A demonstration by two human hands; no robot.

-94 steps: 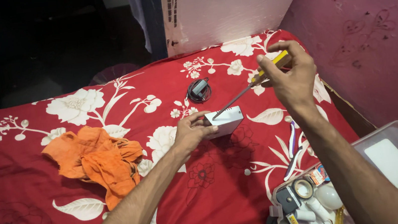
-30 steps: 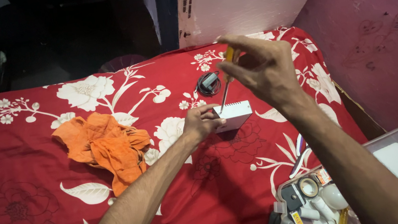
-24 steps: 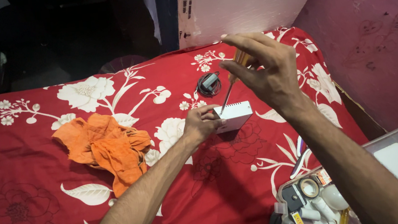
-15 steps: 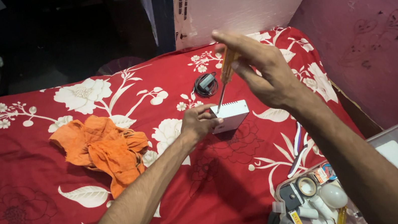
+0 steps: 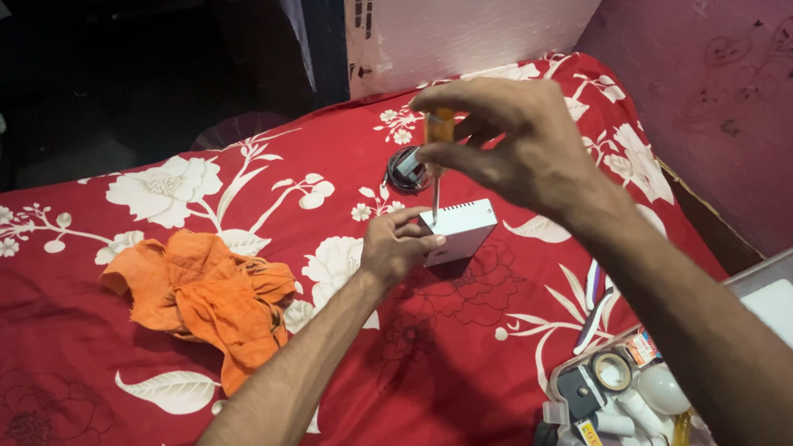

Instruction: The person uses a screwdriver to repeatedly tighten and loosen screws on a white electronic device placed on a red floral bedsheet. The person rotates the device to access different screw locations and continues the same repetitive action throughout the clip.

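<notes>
A red bedspread with white flowers [image 5: 65, 395] covers the work surface, beside a pink wall. Near its middle sits a small white plastic box [image 5: 459, 231], probably light and rigid, best steadied by its side edges. The left hand [image 5: 395, 250] is closed against the box's left end, bracing it. The right hand [image 5: 519, 152] pinches a yellow-handled screwdriver [image 5: 434, 170] upright, tip on the box top. A crumpled orange cloth [image 5: 209, 296] lies to the left; a clear tool tray [image 5: 629, 391] sits lower right.
</notes>
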